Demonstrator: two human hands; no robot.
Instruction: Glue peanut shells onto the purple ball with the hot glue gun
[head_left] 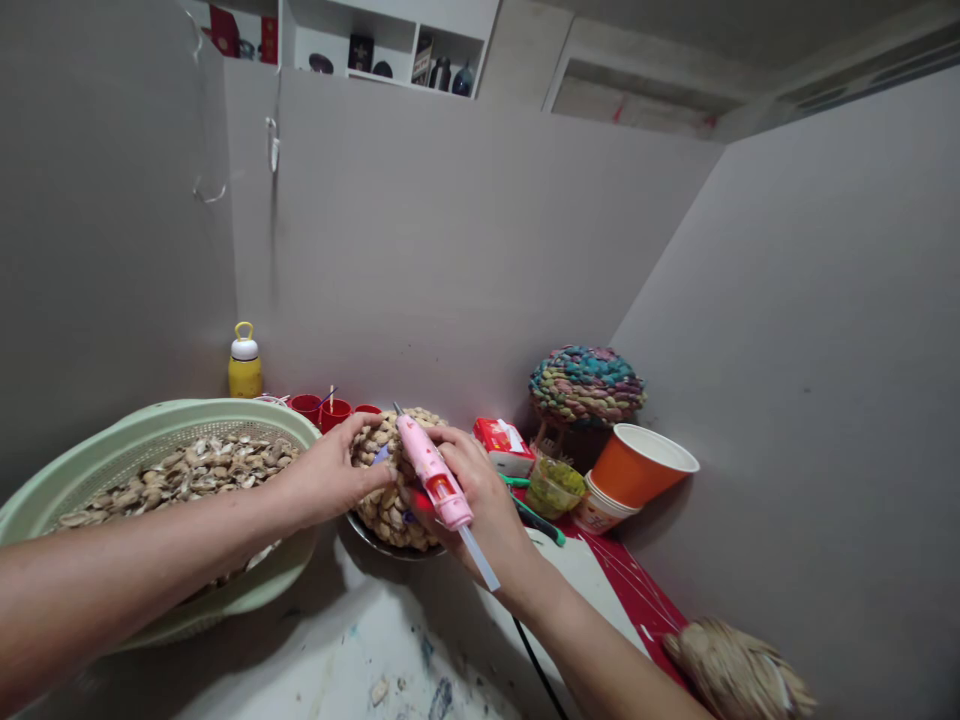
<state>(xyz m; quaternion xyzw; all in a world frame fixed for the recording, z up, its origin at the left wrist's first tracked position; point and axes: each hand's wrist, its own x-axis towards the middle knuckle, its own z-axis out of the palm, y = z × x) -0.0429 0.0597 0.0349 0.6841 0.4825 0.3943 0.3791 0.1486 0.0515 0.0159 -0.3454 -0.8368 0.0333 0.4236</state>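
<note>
A round form covered in peanut shells (390,522) sits in a dark-rimmed bowl, with small purple patches showing between the shells. My left hand (328,472) rests against its left side, thumb and fingers curved over the shells; whether a loose shell is between the fingertips I cannot make out. In my right hand (487,500) is a pink hot glue gun (427,455), its nozzle pointing up and away over the form. A clear glue stick (478,557) sticks out of its back end. Left of the bowl, a pale green basket (300,420) holds many peanut shells (195,470).
Behind stand a yellow bottle (244,375), red cups (335,412) and a red tissue pack (501,440). At right are a multicoloured shell-covered form (587,385), orange paper cups (637,465), green-handled pliers (544,525) and a straw-coloured bundle (739,665). A black cord (536,660) crosses the table. Grey panels enclose it.
</note>
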